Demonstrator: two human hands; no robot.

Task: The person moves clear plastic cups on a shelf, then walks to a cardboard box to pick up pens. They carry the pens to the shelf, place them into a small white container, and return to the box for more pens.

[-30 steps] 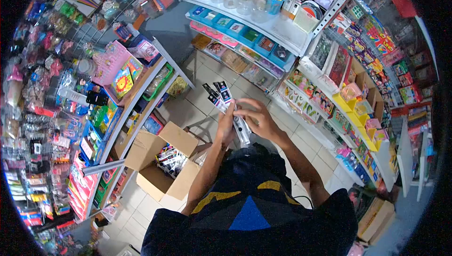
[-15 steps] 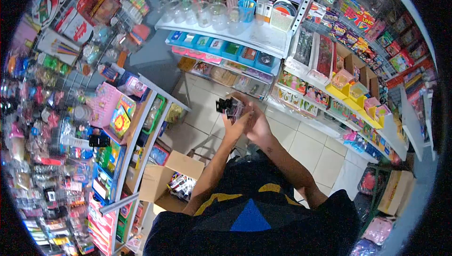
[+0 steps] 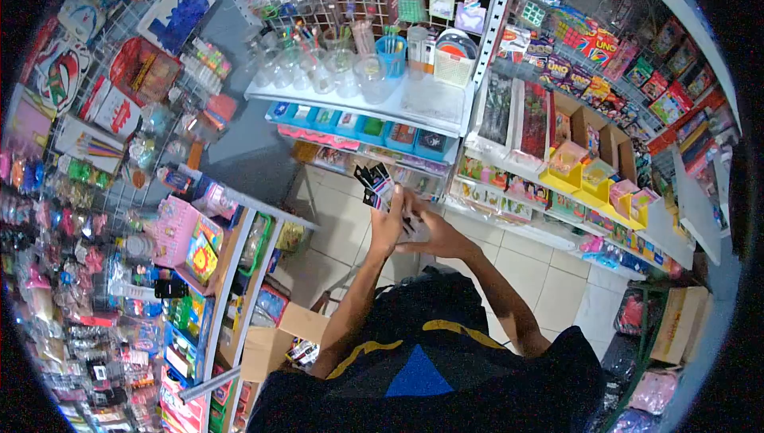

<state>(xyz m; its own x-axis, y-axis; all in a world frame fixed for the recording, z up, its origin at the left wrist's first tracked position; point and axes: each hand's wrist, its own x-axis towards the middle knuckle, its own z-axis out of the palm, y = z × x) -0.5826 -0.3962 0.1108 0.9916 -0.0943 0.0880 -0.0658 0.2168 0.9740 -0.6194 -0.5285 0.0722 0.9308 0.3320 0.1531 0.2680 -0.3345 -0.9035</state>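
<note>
A bunch of small packets with black tops (image 3: 374, 183) fans out of my left hand (image 3: 387, 224), whose fingers are closed round their lower part. My right hand (image 3: 434, 234) is beside it, its fingers bent against a pale, clear part of the packets (image 3: 414, 230). Both hands are in front of my body, above the tiled floor. What the packets contain is too small to make out.
Ahead stands a white shelf (image 3: 430, 107) with clear cups and a blue basket (image 3: 391, 56). Card games and yellow trays (image 3: 597, 193) line the right side. Packed goods hang at the left, near an open cardboard box (image 3: 267, 349).
The view has tilted up, showing more of the wall rack. The packets now fan out more above my left hand, and my right hand has turned and shifted lower beside them.
</note>
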